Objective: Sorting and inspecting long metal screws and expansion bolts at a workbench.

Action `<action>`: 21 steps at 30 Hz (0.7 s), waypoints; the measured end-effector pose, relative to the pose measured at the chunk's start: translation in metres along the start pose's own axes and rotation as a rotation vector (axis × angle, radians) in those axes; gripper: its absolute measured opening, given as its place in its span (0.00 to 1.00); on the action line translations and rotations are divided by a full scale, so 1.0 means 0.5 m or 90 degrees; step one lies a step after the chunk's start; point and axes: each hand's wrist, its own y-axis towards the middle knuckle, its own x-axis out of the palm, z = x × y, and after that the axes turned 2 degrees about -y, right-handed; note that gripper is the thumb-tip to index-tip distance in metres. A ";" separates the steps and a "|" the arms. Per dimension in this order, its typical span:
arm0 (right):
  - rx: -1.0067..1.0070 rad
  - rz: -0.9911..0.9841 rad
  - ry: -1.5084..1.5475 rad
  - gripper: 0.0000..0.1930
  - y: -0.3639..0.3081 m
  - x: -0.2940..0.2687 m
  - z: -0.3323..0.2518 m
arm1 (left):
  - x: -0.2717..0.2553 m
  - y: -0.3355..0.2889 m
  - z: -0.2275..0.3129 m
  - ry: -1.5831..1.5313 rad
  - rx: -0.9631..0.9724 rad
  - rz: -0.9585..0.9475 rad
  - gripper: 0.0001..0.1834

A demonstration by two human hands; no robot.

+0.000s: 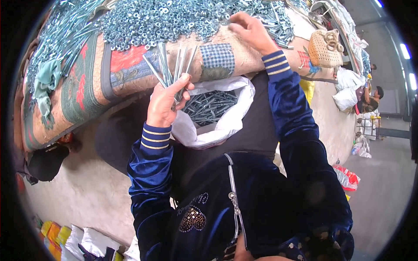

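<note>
Several long, thin metal rods (164,65) fan upward out of my left hand (166,102), whose fingers are closed round their lower ends. Just below and to the right of it, a white woven sack (246,93) stands open between my legs, with many dark assembled bolts (209,106) inside. My right hand (253,32) reaches to the near edge of a heap of shiny metal nuts (161,21). Its fingers are bent together at the heap, and anything between them is too small to make out. Short metal sleeves or bolts (278,26) lie just beyond that hand.
A patchwork-covered table (244,54) bears the heaps. More long rods (74,30) are piled at its left, near a green cloth (47,82). A woven basket (324,48) sits at the right end. Bags (348,89) and a person (372,98) are farther right.
</note>
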 end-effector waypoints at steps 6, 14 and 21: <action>-0.155 -0.175 0.104 0.09 -0.060 0.049 -0.093 | -0.004 -0.001 -0.005 0.030 -0.015 -0.074 0.09; 0.080 -0.256 0.424 0.12 -0.100 0.060 -0.156 | 0.011 -0.009 -0.003 0.130 -0.021 -0.083 0.10; 0.119 -0.289 0.442 0.10 -0.152 0.166 -0.219 | -0.013 0.001 -0.014 -0.023 0.072 0.015 0.13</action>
